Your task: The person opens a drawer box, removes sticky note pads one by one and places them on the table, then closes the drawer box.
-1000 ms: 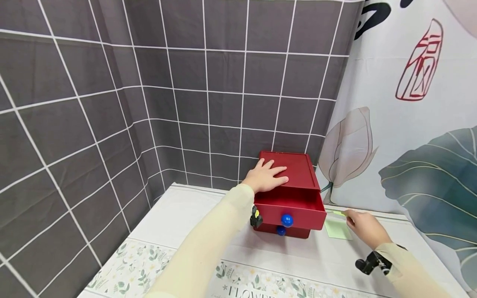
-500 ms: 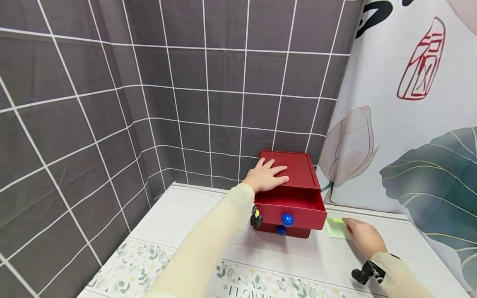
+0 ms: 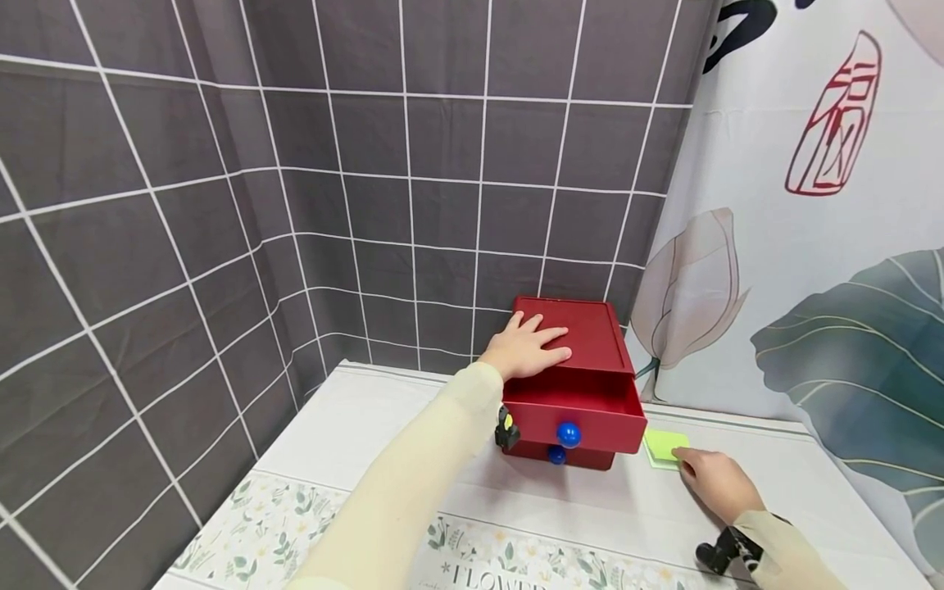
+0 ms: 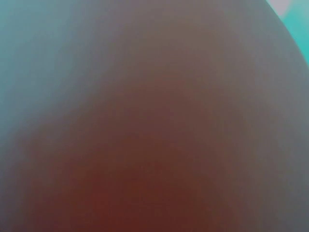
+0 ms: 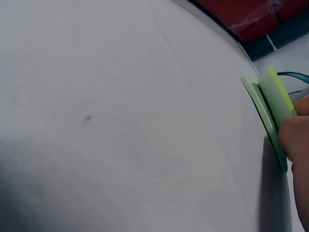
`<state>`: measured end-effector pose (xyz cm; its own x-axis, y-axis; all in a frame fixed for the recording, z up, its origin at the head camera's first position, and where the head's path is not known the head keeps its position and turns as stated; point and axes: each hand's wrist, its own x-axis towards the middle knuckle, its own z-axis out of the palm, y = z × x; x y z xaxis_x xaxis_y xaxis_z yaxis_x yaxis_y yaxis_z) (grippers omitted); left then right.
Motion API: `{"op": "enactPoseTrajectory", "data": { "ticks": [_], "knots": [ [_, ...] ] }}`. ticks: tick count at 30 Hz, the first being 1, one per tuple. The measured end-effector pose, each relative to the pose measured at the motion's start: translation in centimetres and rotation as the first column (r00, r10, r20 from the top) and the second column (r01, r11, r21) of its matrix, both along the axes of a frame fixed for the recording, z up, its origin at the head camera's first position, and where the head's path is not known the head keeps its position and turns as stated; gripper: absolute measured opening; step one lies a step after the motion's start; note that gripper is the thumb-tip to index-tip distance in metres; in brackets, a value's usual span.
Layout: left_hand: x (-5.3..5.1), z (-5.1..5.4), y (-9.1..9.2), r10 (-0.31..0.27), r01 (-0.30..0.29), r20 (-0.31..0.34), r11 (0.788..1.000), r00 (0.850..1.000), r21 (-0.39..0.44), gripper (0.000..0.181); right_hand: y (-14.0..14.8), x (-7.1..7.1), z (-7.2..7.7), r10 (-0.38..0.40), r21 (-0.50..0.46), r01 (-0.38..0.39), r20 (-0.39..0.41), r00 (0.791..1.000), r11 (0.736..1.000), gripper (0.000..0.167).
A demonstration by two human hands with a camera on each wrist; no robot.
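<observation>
My left hand (image 3: 519,351) rests on top of a red two-drawer box (image 3: 590,332), its fingers spread. The upper drawer (image 3: 542,419) is pulled out, with a blue knob (image 3: 569,435) on its front. To the right of the box, my right hand (image 3: 721,483) pinches a bright yellow-green sticky note pad (image 3: 667,443). Under it lies a pale green note pad (image 3: 661,464), mostly covered. The right wrist view shows the yellow-green pad (image 5: 276,94) between thumb and fingers, close against the pale green pad (image 5: 263,116). The left wrist view is too blurred to read.
The box stands on a white table cover (image 3: 413,410) with a floral band, near the dark grey gridded curtain (image 3: 442,213). A white printed curtain (image 3: 752,328) hangs behind on the right. The lower drawer (image 3: 597,460) is in, below the pulled-out one.
My right hand has moved slightly toward me and turned the yellow-green pad from edge-on to flat, over the pale green one. The left hand has not moved.
</observation>
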<state>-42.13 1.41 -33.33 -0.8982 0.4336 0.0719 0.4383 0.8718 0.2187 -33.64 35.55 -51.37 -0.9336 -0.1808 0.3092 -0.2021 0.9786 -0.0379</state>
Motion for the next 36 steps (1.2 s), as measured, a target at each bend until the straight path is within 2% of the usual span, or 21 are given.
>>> {"op": "enactPoseTrajectory", "data": {
  "ticks": [5, 11, 14, 17, 21, 24, 28, 32, 36],
  "knots": [
    [-0.1, -0.1, 0.0, -0.002, 0.002, 0.000, 1.000, 1.000, -0.001, 0.062, 0.2, 0.0, 0.0, 0.021, 0.037, -0.022, 0.034, 0.999, 0.999, 0.021],
    [-0.1, 0.0, 0.0, -0.002, 0.002, -0.003, 1.000, 1.000, -0.003, 0.062, -0.2, -0.1, 1.2, 0.037, 0.145, -0.051, 0.097, 0.995, 0.988, 0.014],
    [0.0, 0.1, -0.1, -0.001, 0.001, -0.003, 1.000, 1.000, -0.004, 0.062, -0.8, 0.0, 1.6, 0.026, 0.139, -0.040, 0.099, 0.995, 0.989, 0.011],
    [0.2, 0.3, -0.1, -0.004, 0.004, 0.000, 1.000, 1.000, -0.003, 0.062, -1.4, 0.3, 1.6, -0.013, 0.089, 0.004, 0.103, 0.995, 0.996, 0.016],
    [0.2, 0.3, -0.1, -0.009, 0.009, 0.003, 1.000, 1.000, 0.000, 0.062, -1.9, 0.6, 1.3, -0.119, -0.044, 0.125, 0.124, 0.985, 0.991, 0.024],
    [0.1, 0.2, 0.0, -0.010, 0.010, -0.004, 1.000, 1.000, -0.001, 0.062, -2.2, 0.9, 0.9, -0.193, -0.145, 0.213, 0.141, 0.971, 0.966, 0.031],
    [0.0, 0.1, 0.0, -0.011, 0.011, -0.012, 1.000, 1.000, -0.001, 0.062, -2.7, 1.1, 0.6, -0.261, -0.196, 0.291, 0.164, 0.951, 0.937, 0.040],
    [0.0, -0.1, -0.1, -0.009, 0.009, -0.009, 1.000, 1.000, 0.000, 0.061, -3.0, 1.1, 0.4, -0.307, -0.239, 0.347, 0.188, 0.933, 0.907, 0.042],
    [-0.1, -0.1, -0.1, -0.014, 0.014, -0.010, 1.000, 1.000, 0.004, 0.062, -2.9, 1.1, -0.1, -0.330, -0.291, 0.368, 0.170, 0.928, 0.883, 0.040]
  ]
}}
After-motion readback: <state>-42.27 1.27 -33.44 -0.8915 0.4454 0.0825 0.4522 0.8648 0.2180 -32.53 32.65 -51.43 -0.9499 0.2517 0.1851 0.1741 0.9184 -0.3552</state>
